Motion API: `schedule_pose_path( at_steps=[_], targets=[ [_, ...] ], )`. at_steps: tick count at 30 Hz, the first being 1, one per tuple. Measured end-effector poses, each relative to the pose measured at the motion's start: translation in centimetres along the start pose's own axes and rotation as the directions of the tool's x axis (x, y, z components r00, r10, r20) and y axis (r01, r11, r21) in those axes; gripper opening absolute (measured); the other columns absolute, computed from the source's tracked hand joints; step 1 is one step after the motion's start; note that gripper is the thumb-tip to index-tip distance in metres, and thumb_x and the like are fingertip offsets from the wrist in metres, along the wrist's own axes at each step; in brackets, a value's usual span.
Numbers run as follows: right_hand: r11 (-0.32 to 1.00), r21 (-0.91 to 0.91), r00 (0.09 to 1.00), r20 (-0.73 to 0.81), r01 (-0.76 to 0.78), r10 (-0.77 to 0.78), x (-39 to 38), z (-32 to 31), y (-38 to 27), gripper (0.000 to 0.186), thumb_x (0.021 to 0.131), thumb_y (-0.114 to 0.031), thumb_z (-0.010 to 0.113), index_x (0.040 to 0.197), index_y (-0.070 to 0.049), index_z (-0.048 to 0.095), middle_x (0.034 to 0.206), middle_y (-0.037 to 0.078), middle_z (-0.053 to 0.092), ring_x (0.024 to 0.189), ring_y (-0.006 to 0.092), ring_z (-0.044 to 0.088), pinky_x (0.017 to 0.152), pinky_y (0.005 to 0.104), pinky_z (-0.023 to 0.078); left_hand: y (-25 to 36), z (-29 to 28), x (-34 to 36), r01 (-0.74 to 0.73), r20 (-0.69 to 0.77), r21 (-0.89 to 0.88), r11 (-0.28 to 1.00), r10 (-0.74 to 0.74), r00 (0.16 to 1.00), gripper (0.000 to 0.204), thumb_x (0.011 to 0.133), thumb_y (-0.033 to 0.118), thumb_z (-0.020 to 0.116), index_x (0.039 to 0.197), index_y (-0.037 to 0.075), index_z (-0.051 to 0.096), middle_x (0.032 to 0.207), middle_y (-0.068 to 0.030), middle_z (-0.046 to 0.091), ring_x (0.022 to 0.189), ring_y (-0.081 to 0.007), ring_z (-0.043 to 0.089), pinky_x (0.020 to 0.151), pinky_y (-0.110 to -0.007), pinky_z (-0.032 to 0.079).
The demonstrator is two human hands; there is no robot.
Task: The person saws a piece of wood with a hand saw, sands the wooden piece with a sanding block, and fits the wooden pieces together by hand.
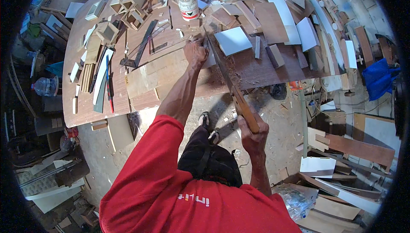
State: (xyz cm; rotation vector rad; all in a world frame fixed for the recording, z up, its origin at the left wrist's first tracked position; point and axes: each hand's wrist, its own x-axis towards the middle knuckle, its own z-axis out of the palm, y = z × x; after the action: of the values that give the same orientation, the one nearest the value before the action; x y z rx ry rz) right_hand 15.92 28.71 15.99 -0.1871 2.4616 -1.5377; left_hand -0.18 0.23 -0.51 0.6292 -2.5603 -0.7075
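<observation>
Going from the left, we find a black square tool (146, 43) lying on the bench (85, 109), to the left of our left grip (196, 53). That grip rests low over the bench top with its fingers bent; we cannot tell whether it pinches anything, since its underside is hidden. Just to its right passes the blade of the handsaw (232, 85), which slants from beyond our left grip back to our right grip (255, 139), its handle end reaching past the bench's near edge, over the floor. We judge the saw fairly light and easy to swing, the long blade springy sideways but stiff along its edge (thin metal like that could buckle if forced), and the wooden handle firm and not very slippery. The handle is the place to take hold, well clear of the toothed edge. A white panel (232, 41) lies just right of the blade, farther up the bench than our right grip. Rightmost of these, our right grip is wrapped closely round the wooden handle, fingers folded over it.
</observation>
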Motion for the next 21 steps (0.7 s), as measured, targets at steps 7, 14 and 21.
schedule_pose_path(
  at_steps=[7, 14, 21],
  targets=[
    [0.999, 0.035, 1.000, -0.002, -0.020, 0.020, 0.4, -0.1, -0.1, 0.035, 0.085, -0.011, 0.062, 0.117, 0.003, 0.062, 0.093, 0.016, 0.069, 0.084, 0.0182, 0.065, 0.075, 0.0322, 0.050, -0.4, 0.2, 0.0, -0.040, -0.040, -0.003, 0.999, 0.040, 0.998, 0.042, 0.065, 0.021, 0.066, 0.106, 0.015, 0.073, 0.103, -0.0113, 0.069, 0.099, -0.0363, 0.059, 0.089, -0.044, 0.047],
    [0.990, 0.010, 0.990, -0.034, 0.140, -0.139, 0.1, 0.0, 1.0, 0.041, 0.084, -0.011, 0.062, 0.123, 0.002, 0.059, 0.088, 0.018, 0.069, 0.073, 0.0193, 0.067, 0.068, 0.0323, 0.052, -0.9, 0.2, 0.1, -0.079, -0.023, -0.034, 0.996, 0.078, 0.997, 0.043, 0.063, 0.020, 0.067, 0.105, 0.015, 0.073, 0.101, -0.0117, 0.069, 0.098, -0.0360, 0.059, 0.088, -0.043, 0.046],
    [0.989, -0.028, 0.990, -0.008, 0.143, -0.143, 0.2, 0.1, 1.0, 0.043, 0.085, -0.012, 0.062, 0.126, -0.001, 0.057, 0.077, 0.016, 0.067, 0.064, 0.0186, 0.063, 0.062, 0.0331, 0.051, -0.7, 0.2, 0.0, 0.003, -0.007, 0.043, 0.999, -0.003, 1.000, 0.048, 0.062, 0.020, 0.065, 0.110, 0.019, 0.072, 0.100, -0.0120, 0.070, 0.098, -0.0359, 0.058, 0.088, -0.044, 0.046]
  ],
)
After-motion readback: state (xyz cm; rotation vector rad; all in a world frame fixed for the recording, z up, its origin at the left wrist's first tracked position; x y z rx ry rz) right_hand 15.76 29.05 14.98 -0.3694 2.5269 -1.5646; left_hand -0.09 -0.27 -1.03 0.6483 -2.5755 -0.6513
